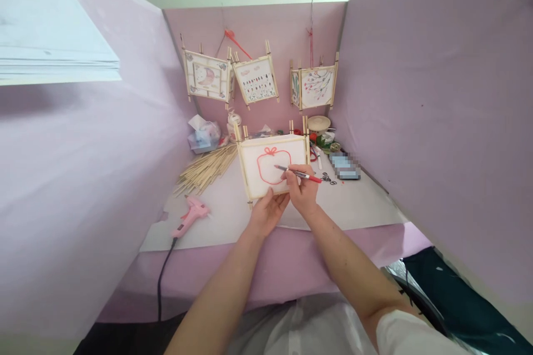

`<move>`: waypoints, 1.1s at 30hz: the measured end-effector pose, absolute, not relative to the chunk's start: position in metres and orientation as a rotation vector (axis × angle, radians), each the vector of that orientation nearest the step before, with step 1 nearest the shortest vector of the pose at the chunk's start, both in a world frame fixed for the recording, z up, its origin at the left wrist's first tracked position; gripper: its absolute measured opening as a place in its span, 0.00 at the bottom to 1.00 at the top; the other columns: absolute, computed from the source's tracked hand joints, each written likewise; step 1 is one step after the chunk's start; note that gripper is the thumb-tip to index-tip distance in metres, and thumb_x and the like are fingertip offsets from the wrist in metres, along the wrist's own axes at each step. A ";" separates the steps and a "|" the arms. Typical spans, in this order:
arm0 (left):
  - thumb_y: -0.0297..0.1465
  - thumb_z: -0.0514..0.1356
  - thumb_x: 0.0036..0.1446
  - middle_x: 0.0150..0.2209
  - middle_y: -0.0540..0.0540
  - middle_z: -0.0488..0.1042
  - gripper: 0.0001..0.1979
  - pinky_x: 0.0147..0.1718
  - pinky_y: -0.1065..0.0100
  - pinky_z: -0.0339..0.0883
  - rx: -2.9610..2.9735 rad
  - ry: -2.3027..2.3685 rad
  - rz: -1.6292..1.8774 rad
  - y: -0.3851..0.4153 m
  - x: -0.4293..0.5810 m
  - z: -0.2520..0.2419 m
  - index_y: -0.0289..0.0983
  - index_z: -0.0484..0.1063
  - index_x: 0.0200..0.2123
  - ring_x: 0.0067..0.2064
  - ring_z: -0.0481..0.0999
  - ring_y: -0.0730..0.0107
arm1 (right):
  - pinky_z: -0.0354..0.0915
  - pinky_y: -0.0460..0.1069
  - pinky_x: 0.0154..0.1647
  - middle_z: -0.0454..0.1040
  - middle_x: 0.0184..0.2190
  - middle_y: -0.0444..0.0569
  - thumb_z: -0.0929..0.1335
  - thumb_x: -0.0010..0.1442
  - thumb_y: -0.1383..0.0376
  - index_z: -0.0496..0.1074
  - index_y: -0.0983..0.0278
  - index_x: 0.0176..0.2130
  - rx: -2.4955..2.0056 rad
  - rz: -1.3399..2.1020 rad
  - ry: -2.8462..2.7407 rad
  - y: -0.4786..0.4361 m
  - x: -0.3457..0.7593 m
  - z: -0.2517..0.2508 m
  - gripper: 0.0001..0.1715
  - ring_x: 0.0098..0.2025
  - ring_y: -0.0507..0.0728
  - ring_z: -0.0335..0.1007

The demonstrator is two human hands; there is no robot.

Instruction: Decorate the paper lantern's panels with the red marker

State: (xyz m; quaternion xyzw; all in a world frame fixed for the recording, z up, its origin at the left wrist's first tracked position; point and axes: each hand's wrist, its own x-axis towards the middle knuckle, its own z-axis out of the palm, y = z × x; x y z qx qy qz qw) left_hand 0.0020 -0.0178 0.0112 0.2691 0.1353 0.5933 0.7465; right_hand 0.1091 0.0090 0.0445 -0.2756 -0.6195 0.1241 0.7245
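Observation:
A paper lantern [252, 163] with a frame of pale wooden sticks is tilted toward me above the table. On its white front panel is a red line drawing of a rounded shape with a bow on top. My left hand [266, 214] grips the lantern's bottom edge, thumb on the front and fingers underneath. A red marker [310, 177] is pinched in my right hand [303, 193]. Its tip lies over the inside of the drawn outline; whether it touches the paper I cannot tell.
A pink glue gun [192, 215] with a black cord lies at left. Behind it are thin wooden sticks [208, 167] and a tissue pack [205, 136]. Small scissors [327, 178] and a phone [345, 166] are at right. Decorated lanterns [316, 87] hang behind; purple walls [416, 94] flank the table.

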 end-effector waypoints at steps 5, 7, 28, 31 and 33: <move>0.33 0.54 0.62 0.42 0.42 0.78 0.14 0.51 0.67 0.64 0.565 0.333 1.255 -0.019 0.002 0.012 0.32 0.74 0.44 0.46 0.75 0.69 | 0.69 0.51 0.35 0.73 0.31 0.47 0.63 0.61 0.65 0.68 0.61 0.39 -0.571 0.091 -1.512 0.008 0.114 0.040 0.06 0.34 0.54 0.71; 0.34 0.53 0.62 0.39 0.42 0.78 0.14 0.48 0.69 0.66 0.564 0.357 1.240 -0.018 0.002 0.012 0.32 0.75 0.41 0.43 0.76 0.70 | 0.70 0.54 0.39 0.74 0.36 0.50 0.62 0.62 0.66 0.68 0.61 0.43 -0.537 0.040 -1.585 0.006 0.113 0.043 0.10 0.39 0.55 0.71; 0.33 0.52 0.63 0.35 0.46 0.78 0.13 0.41 0.73 0.68 0.448 0.369 1.235 -0.018 0.001 0.014 0.35 0.75 0.38 0.39 0.76 0.74 | 0.69 0.55 0.44 0.74 0.41 0.51 0.66 0.58 0.70 0.67 0.59 0.49 -0.569 -0.142 -1.629 0.001 0.108 0.032 0.19 0.43 0.57 0.71; 0.33 0.51 0.63 0.36 0.45 0.78 0.14 0.42 0.72 0.68 0.448 0.390 1.226 -0.019 0.002 0.017 0.34 0.75 0.39 0.40 0.76 0.73 | 0.69 0.55 0.45 0.74 0.41 0.51 0.66 0.57 0.70 0.67 0.59 0.50 -0.573 -0.132 -1.632 -0.001 0.108 0.032 0.20 0.44 0.57 0.70; 0.34 0.51 0.63 0.36 0.45 0.78 0.14 0.42 0.72 0.68 0.458 0.397 1.226 -0.020 0.002 0.018 0.34 0.75 0.38 0.39 0.76 0.72 | 0.69 0.55 0.45 0.74 0.41 0.51 0.66 0.57 0.70 0.67 0.59 0.49 -0.579 -0.129 -1.632 -0.001 0.108 0.032 0.19 0.44 0.57 0.70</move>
